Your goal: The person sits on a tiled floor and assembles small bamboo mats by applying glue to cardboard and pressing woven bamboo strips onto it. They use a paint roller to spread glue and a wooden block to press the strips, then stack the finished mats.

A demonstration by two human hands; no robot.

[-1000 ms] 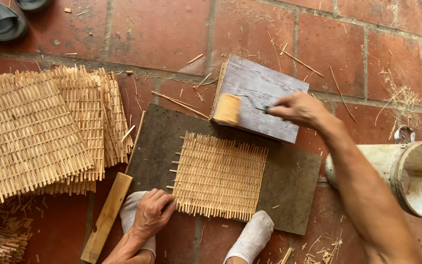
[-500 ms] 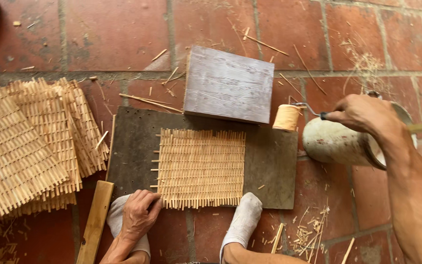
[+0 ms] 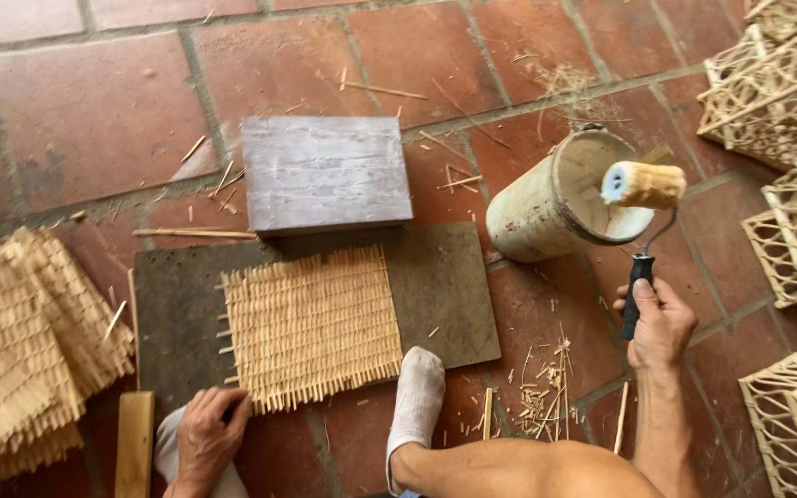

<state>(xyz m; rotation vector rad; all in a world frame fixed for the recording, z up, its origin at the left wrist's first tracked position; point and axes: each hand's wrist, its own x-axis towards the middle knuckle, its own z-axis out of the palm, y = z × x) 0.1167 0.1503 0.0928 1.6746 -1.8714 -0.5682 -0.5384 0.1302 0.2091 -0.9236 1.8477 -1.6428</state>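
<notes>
My right hand (image 3: 660, 325) grips the black handle of a small paint roller (image 3: 643, 185), whose yellowish sleeve hovers over the mouth of a tilted white bucket (image 3: 546, 205). My left hand (image 3: 207, 435) rests on my sock-clad left foot at the near corner of a woven bamboo mat (image 3: 313, 326). The mat lies flat on a dark board (image 3: 445, 286). My other foot in a white sock (image 3: 414, 398) presses the board's near edge. A grey wooden block (image 3: 325, 172) lies just beyond the board.
A stack of woven mats (image 3: 25, 341) lies at the left. Open bamboo lattice frames (image 3: 786, 111) are piled at the right. A wooden stick (image 3: 135, 443) sits by my left hand. Bamboo splinters (image 3: 537, 397) litter the red tile floor.
My right hand carried the roller from the grey block rightward to the bucket's mouth. The view shifted right, and my left hand stayed on my foot.
</notes>
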